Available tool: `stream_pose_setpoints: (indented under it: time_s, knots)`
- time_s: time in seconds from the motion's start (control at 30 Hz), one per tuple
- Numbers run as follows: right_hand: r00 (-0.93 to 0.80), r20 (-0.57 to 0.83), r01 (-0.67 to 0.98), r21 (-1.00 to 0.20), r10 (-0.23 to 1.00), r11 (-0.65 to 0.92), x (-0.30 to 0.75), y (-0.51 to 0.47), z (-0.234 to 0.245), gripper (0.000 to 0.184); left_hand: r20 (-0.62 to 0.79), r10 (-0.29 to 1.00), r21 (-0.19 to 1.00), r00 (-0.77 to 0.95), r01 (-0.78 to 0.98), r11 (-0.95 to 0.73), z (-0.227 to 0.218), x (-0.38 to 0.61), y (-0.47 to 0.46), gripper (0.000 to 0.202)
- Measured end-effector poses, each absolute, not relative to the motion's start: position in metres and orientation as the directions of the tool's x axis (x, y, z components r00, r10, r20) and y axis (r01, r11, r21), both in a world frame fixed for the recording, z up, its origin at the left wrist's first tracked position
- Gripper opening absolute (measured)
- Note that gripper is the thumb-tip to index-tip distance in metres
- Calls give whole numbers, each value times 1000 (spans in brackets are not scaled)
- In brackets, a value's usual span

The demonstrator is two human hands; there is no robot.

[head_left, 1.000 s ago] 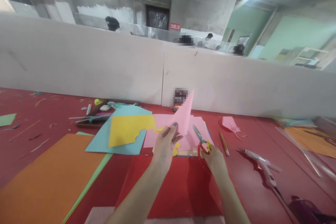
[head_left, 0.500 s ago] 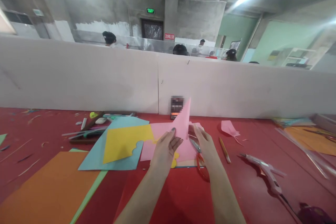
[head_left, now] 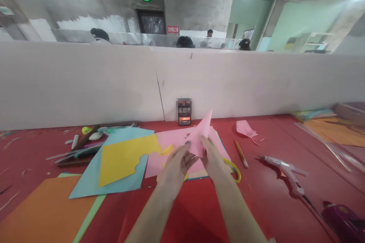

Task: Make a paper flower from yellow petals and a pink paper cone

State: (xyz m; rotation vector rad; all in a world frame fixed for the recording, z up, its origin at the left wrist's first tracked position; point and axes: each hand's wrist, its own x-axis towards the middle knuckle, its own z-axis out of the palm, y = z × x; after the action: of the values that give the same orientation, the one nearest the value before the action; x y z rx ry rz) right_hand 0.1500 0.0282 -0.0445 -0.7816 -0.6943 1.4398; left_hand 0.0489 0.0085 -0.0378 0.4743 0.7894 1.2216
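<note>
Left hand (head_left: 174,166): closed in a pinch, fingertips (head_left: 187,143) on the lower left edge of the pink paper triangle (head_left: 202,133).
Right hand (head_left: 212,158): closed likewise, gripping the same piece along its lower right edge, just beside the left hand.
Pink paper triangle: held between both hands, raised off the table, its point tilted up and to the right, in front of the phone.
Pink sheet (head_left: 167,143): flat beneath both hands, with notches cut along its left edge.
Yellow-handled scissors (head_left: 235,168): only a handle loop shows, lying on the table, just right of the right wrist.
Yellow sheet (head_left: 124,158): left of the hands, lying on a light blue sheet (head_left: 94,188).
Orange sheet (head_left: 40,214): near left, partly over a green strip (head_left: 87,222).
Pencil (head_left: 241,153): right of the hands, angled away.
Pink scrap (head_left: 244,128): beyond the pencil.
Glue gun (head_left: 286,169): further right, on its side, cord trailing towards the near edge.
Phone (head_left: 184,112): upright against the pale partition (head_left: 85,83).
Red table (head_left: 265,205): bears everything listed.
Pens and tools (head_left: 82,146): a loose cluster at far left, too blurred to itemise.
</note>
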Motion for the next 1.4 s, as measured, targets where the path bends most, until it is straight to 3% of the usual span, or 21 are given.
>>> stream_pose_setpoints:
  time_s: [0.13, 0.27, 0.47, 0.57, 0.77, 1.03, 1.4]
  knots:
    - [75, -80, -564, -825, 994, -23, 152, 25, -37, 28, -153, 974, 772, 169, -594, 225, -32, 54, 5, 15]
    - [144, -56, -498, -867, 988, 23, 154, 19, -25, 26, -163, 984, 884, 69, -434, 177, -30, 66, 1, 12]
    - [63, 59, -462, -883, 996, 81, 159, 16, -20, 30, -98, 990, 941, -98, -334, 60, -28, 68, 0, 15]
    - [84, 60, -489, -867, 995, 94, 166, 22, -27, 31, -26, 997, 965, -70, -264, 7, -27, 63, 1, 18]
    - [106, 64, -474, -874, 992, 107, 177, 25, -34, 25, 13, 994, 985, 110, -175, 6, -28, 58, 4, 7]
    - [125, 103, -323, -936, 987, 139, 172, 20, -26, 37, -25, 999, 990, -23, -142, 21, -34, 66, 0, 21]
    - [160, 207, -197, -951, 965, 237, 170, 23, -29, 34, 35, 994, 999, -107, 42, -30, -43, 62, 0, 28]
